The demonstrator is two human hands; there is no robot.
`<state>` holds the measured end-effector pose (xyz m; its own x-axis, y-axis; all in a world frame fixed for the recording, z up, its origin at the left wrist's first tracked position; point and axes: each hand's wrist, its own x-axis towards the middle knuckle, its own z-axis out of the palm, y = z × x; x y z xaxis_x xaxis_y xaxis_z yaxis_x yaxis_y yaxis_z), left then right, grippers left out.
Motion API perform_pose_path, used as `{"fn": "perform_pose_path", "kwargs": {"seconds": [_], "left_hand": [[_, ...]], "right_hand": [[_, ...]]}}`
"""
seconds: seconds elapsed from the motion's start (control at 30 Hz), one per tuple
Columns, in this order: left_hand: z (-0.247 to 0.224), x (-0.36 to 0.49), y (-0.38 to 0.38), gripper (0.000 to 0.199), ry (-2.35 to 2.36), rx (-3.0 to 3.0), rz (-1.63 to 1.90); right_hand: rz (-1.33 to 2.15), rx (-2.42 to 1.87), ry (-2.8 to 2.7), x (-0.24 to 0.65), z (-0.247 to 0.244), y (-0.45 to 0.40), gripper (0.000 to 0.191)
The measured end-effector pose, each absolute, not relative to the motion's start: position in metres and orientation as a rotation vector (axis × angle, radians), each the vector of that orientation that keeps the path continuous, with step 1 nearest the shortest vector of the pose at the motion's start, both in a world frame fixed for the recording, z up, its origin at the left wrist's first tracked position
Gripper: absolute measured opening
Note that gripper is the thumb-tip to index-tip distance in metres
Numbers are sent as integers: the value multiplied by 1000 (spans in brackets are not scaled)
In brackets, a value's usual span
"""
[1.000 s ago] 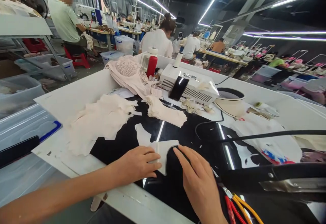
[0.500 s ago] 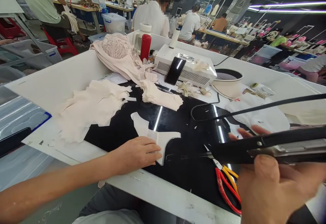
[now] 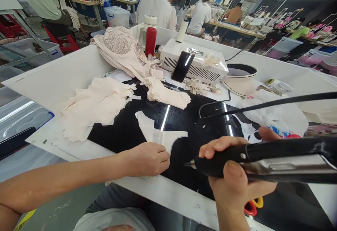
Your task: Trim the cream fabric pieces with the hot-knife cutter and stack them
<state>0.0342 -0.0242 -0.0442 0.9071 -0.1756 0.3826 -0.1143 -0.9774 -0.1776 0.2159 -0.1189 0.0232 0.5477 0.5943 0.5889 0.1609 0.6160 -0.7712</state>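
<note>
A white cut fabric piece (image 3: 147,124) lies on the black glossy surface (image 3: 181,119). My left hand (image 3: 149,159) rests at its lower part with fingers curled together; what they grip there is hidden. My right hand (image 3: 231,175) is wrapped round a black hand-held tool (image 3: 263,161) with a metal lever and a thin pointed tip aimed left, just right of the fabric. A black cord (image 3: 279,103) runs above the tool. Scissors with red and yellow handles (image 3: 254,206) lie mostly hidden behind my right hand.
Beige fabric pieces (image 3: 97,104) are heaped at the left, with a smaller stack (image 3: 168,94) behind. A phone (image 3: 182,66) leans on a white machine (image 3: 195,61). Also near are a red bottle (image 3: 151,41), a beige bra (image 3: 118,48) and a plastic bag (image 3: 276,113). People sit beyond.
My right hand and the black tool have moved left, nearer the fabric, and now cover most of the scissors. The fingers of my left hand have drawn together. The view has shifted slightly.
</note>
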Motion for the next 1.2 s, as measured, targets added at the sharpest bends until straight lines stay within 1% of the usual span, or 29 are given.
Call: {"fn": "perform_pose_path", "kwargs": {"seconds": [0.1,0.2,0.33,0.5,0.83,0.93,1.2], "left_hand": [[-48,36,-24,20,194,-2951,-646],[-52,38,-24,22,116,-3034,-713],[-58,39,-24,18,7,-3097,-804],[-58,39,-24,20,-23,-3134,-755],[-57,40,-22,23,-15,-3144,-837],[-57,40,-22,25,-21,-3162,-853],[-56,39,-22,22,-40,-3257,-833]], "right_hand": [[363,-803,-981,203,20,-121,58],[397,-761,-996,195,15,-121,58],[430,-728,-988,190,9,-119,56],[409,-695,-983,188,4,-116,53],[295,-700,-932,187,9,-107,53],[306,-712,-943,187,8,-107,54],[317,-753,-997,190,3,-109,51]]}}
